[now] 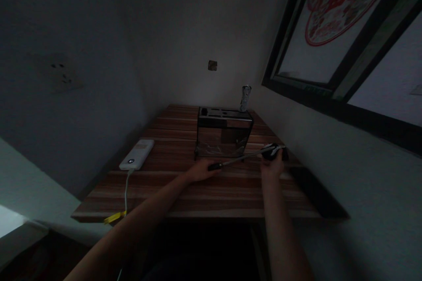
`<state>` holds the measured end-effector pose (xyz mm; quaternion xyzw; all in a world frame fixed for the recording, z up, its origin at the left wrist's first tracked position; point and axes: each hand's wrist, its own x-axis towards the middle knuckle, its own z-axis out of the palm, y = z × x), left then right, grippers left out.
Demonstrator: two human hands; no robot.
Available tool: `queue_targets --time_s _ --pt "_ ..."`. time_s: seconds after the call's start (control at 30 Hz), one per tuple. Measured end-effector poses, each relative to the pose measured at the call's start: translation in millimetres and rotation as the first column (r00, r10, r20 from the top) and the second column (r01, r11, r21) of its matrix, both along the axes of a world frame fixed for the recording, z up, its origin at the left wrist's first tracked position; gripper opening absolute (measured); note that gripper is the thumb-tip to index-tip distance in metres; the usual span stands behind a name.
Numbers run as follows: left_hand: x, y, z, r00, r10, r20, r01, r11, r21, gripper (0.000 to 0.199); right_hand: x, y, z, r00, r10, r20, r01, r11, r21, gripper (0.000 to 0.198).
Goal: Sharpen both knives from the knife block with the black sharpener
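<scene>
In the dim head view, my left hand [201, 170] is closed around the black handle [215, 166] of a long, thin metal tool [242, 157]. The tool slants up to the right, across the front of a dark-framed box. At its far end, my right hand [273, 164] has its fingers closed on a black-and-white piece [271, 151], possibly a cloth. The tool's tip reaches past this piece. Darkness hides whether the piece wraps the tool or only touches it. Behind the tool stands the box [224, 136], with a slotted metal top and see-through front.
A patterned cylinder [245, 98] stands at the box's back right. On the wood-grain table [158, 184], a white power bank [137, 154] with a cable lies left, and a dark flat slab [318, 191] lies right. Walls [184, 30] enclose the back and sides.
</scene>
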<state>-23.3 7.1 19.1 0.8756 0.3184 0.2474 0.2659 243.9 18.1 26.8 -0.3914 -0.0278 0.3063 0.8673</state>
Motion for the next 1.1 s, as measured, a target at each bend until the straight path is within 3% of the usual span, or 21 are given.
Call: queue_targets --time_s 0.3,0.5,0.7,1.1 --pt "-0.6 -6.4 2.9 0.998 0.046 0.034 -0.048 0.996 0.069 0.030 -4.3 0.4 2.4 0.984 0.157 -0.081 -0.150 0.984 0.093 0.016" --pt "-0.1 -5.7 -0.3 0.996 0.077 0.034 -0.080 0.992 0.099 0.030 -4.6 -1.0 6.5 0.962 0.266 -0.055 -0.250 0.947 0.203 0.021" --pt "-1.3 -1.2 -4.0 0.983 0.180 0.025 -0.181 0.980 0.085 0.029 -3.1 -5.9 11.3 0.982 0.189 -0.021 -0.179 0.953 0.243 0.030" --pt "-1.9 -1.9 -2.1 0.982 0.180 -0.054 -0.174 0.979 0.109 0.027 -14.9 -9.5 20.9 0.974 0.204 0.098 -0.221 0.948 0.229 0.037"
